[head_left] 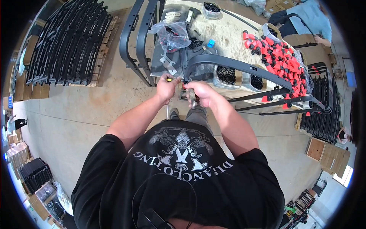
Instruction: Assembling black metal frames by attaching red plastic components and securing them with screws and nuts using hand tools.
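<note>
My left hand (166, 91) is closed at the table's near edge, gripping a thin tool with a yellow part (170, 80). A slim pale rod (167, 111) shows below this hand; whether it belongs to the same tool I cannot tell. My right hand (202, 93) is wrapped round a worn metal hand tool (192, 97), its exact kind unclear. Both hands are close to the end of a bent black metal frame (232, 61) that lies across the table. Just beyond my left hand lies a flat silver open-ended wrench (167, 64). My fingers partly hide the frame's end.
On the table (232, 32) are red and black plastic caps (280, 61), boxes of black fasteners (227, 75), a plastic bag of parts (173, 36) and a hammer (192, 15). Black frames (68, 42) are stacked at left. Another person (310, 19) works at far right.
</note>
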### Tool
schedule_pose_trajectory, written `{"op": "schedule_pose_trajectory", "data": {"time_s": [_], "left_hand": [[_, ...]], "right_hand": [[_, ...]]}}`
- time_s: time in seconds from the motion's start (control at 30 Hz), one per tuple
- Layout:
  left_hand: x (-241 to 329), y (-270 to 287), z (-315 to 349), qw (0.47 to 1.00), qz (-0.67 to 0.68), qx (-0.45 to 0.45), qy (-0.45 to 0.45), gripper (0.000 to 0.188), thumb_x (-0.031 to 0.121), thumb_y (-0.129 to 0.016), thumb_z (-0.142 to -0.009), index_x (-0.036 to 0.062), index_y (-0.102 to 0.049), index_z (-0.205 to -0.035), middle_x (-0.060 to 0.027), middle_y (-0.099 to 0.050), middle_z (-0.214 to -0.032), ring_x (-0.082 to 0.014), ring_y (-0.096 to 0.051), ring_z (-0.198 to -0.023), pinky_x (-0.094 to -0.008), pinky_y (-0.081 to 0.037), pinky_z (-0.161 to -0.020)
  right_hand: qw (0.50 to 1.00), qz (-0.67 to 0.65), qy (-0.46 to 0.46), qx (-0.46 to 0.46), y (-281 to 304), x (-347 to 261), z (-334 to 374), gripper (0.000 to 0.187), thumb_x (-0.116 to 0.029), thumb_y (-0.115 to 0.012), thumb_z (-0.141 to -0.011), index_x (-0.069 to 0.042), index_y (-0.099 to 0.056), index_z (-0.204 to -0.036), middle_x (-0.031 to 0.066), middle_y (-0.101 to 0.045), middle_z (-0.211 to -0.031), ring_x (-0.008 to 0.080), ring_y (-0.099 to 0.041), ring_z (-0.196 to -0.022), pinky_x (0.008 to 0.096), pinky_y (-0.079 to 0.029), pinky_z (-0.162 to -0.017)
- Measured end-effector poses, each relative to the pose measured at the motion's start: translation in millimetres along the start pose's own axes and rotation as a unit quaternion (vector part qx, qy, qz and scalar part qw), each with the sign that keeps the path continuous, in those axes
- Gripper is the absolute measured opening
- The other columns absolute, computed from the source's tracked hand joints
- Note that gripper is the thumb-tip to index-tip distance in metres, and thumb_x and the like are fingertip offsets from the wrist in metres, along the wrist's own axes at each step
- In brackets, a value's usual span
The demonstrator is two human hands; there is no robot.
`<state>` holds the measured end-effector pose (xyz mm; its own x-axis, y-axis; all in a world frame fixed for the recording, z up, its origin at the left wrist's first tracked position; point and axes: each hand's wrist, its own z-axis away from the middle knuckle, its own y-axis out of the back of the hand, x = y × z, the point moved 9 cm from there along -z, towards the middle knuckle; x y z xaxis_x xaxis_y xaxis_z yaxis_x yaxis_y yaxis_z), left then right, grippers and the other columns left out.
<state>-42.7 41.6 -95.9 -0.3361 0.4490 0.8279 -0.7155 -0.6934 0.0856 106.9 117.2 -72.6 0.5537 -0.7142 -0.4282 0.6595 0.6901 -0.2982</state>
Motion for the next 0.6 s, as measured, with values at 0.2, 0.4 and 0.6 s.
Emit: {"op": "schedule_pose_trajectory", "data": {"time_s": [0.2,0.4,0.6], "left_hand": [[-6,0,-5,0.999,-0.017,0.007,-0.026,0.031,0.024,-0.08,-0.089,0.0048,-0.059,-0.101,-0.0013,-0.057,-0.071,-0.0101,-0.048,-0.057,-0.0316,-0.04,-0.049],[2,-1,-4,1.0,0.001,-0.004,-0.017,0.03,0.023,-0.08,-0.089,0.0046,-0.059,-0.099,-0.0015,-0.057,-0.073,-0.0106,-0.048,-0.063,-0.0317,-0.042,-0.054],[0,3,-9,0.999,-0.003,0.007,-0.045,0.029,0.022,-0.08,-0.09,0.0054,-0.059,-0.101,-0.0017,-0.058,-0.077,-0.009,-0.048,-0.067,-0.0293,-0.041,-0.056]], "right_hand": [[0.873,0.428,0.178,0.154,17,13,-53,0.027,-0.021,-0.059,-0.096,0.003,-0.062,-0.108,0.0154,-0.069,-0.088,0.0284,-0.071,-0.077,0.0459,-0.056,-0.061],[0.958,0.241,0.141,0.074,22,19,-45,0.03,-0.026,-0.062,-0.096,0.001,-0.06,-0.109,0.0159,-0.068,-0.097,0.0333,-0.072,-0.085,0.0573,-0.056,-0.066],[1.0,0.018,0.0,-0.022,-10,8,-2,0.026,-0.022,-0.058,-0.096,0.001,-0.059,-0.109,0.0151,-0.069,-0.089,0.0295,-0.07,-0.076,0.0476,-0.056,-0.056]]}}
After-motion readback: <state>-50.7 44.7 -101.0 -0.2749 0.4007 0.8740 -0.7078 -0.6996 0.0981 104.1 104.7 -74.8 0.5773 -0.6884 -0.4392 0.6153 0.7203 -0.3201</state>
